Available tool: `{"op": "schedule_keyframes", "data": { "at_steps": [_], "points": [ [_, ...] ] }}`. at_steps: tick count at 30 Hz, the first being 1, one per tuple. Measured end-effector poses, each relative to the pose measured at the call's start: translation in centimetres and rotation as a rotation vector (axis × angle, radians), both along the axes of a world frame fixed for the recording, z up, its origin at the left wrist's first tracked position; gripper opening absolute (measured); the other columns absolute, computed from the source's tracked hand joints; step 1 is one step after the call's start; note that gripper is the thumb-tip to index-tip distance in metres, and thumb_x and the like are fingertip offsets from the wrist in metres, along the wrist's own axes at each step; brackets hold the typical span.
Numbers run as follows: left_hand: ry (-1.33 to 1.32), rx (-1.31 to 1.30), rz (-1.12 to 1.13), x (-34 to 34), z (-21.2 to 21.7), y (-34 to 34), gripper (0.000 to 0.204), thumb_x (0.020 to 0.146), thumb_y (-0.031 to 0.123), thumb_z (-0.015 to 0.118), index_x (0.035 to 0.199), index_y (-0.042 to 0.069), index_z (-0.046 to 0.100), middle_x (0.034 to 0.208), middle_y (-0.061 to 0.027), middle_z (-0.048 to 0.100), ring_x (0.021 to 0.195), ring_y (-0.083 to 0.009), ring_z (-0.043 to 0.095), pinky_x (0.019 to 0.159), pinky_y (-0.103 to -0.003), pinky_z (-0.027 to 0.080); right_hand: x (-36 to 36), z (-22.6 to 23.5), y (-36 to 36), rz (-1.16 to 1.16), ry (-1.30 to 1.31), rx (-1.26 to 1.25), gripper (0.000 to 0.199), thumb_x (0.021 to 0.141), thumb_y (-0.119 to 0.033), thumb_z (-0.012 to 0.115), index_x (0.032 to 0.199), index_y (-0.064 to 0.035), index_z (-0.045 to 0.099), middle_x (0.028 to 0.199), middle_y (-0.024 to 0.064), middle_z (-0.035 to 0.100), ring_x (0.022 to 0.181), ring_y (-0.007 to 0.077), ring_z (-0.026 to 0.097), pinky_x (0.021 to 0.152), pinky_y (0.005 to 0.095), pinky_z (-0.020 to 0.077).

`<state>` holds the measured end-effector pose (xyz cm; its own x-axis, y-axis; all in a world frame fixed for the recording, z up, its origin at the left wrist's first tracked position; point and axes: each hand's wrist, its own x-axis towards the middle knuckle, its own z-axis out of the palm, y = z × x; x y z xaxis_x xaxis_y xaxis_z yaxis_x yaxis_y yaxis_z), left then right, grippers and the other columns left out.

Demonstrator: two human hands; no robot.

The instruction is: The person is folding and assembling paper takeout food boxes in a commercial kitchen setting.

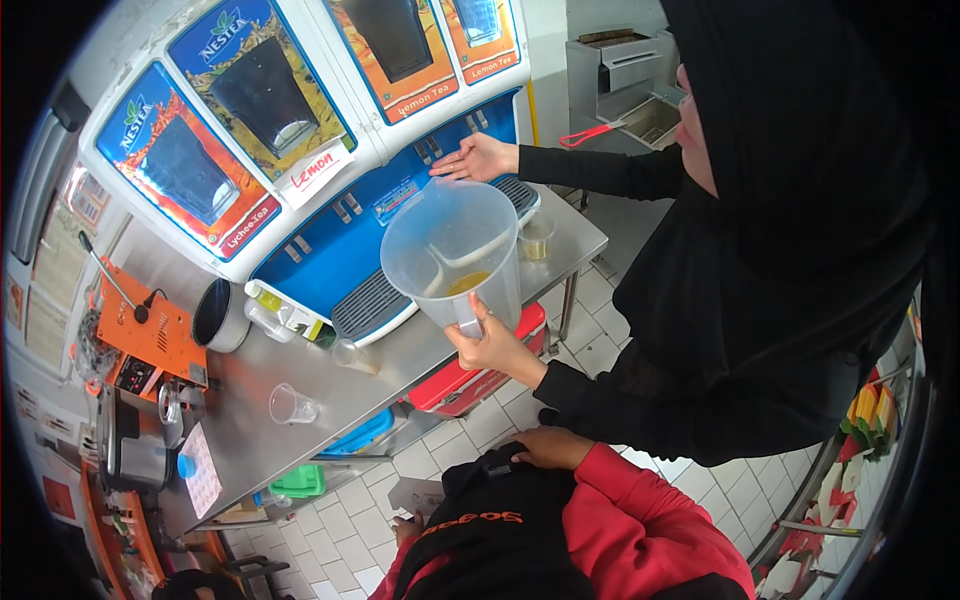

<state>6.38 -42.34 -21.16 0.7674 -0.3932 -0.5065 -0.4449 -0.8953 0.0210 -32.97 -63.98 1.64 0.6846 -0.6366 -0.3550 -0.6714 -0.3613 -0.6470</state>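
Observation:
At the lower middle, my right hand [556, 447] comes out of a red sleeve. Its fingers are closed on the upper edge of the black apron [480, 500] on my front, which bears orange lettering. Lower and to the left, the apron partly covers my left hand [407, 529]. That hand appears closed on a flat grey piece [415, 495] whose kind I cannot make out. Ahead, a co-worker in black grips a large translucent pitcher [450, 255] by its handle, with some amber liquid inside. The co-worker's other hand [480, 158] is held open beside the pitcher's rim.
A blue and white drink dispenser [330, 220] stands on a steel table [250, 430]. Clear plastic cups [293, 404], a steel pot [222, 315] and an orange machine [150, 325] are on the table. Beneath it is a red cooler box [465, 385]. The co-worker's body [760, 300] fills the right side.

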Motion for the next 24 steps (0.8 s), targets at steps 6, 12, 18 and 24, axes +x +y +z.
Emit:
{"op": "schedule_keyframes", "data": {
  "at_steps": [6, 12, 18, 24],
  "points": [
    [-0.047, -0.067, -0.113, -2.5, 5.2, -5.9, 0.085, 0.082, 0.061, 0.061, 0.137, 0.001, 0.035, 0.126, -0.0295, 0.049, 0.111, -0.0449, 0.058, 0.09, -0.051, 0.05, -1.1, -1.2, 0.9, -0.079, -0.012, -0.013, 0.043, 0.093, -0.038, 0.057, 0.12, -0.0035, 0.059, 0.107, 0.0195, 0.065, 0.102, 0.0375, 0.062, 0.09, 0.0467, 0.0482],
    [-0.103, -0.135, -0.263, -3.9, 6.4, -8.9, 0.078, 0.079, 0.062, 0.064, 0.127, 0.005, 0.043, 0.118, -0.0219, 0.051, 0.106, -0.0411, 0.06, 0.084, -0.051, 0.052, -0.9, -0.7, 1.2, -0.074, 0.017, -0.037, 0.043, 0.093, -0.037, 0.057, 0.12, -0.0038, 0.058, 0.107, 0.0187, 0.066, 0.103, 0.0375, 0.062, 0.089, 0.0469, 0.0487],
    [-0.073, -0.077, -0.283, -4.5, 4.8, -8.3, 0.081, 0.078, 0.064, 0.064, 0.129, 0.006, 0.043, 0.123, -0.0203, 0.049, 0.11, -0.0401, 0.058, 0.086, -0.051, 0.052, -1.9, 0.6, 1.6, -0.115, 0.062, 0.062, 0.051, 0.094, -0.042, 0.056, 0.132, -0.0076, 0.054, 0.115, 0.0204, 0.063, 0.109, 0.0399, 0.059, 0.094, 0.0458, 0.0459],
    [-0.026, 0.029, -0.282, -4.6, 3.4, -8.1, 0.087, 0.074, 0.065, 0.067, 0.133, 0.007, 0.039, 0.126, -0.0196, 0.047, 0.113, -0.0388, 0.057, 0.086, -0.051, 0.052, -2.8, -0.3, 1.6, -0.063, 0.036, 0.06, 0.064, 0.089, -0.051, 0.06, 0.137, -0.0096, 0.05, 0.121, 0.0209, 0.062, 0.113, 0.0415, 0.057, 0.096, 0.0457, 0.0448]
  ]
}}
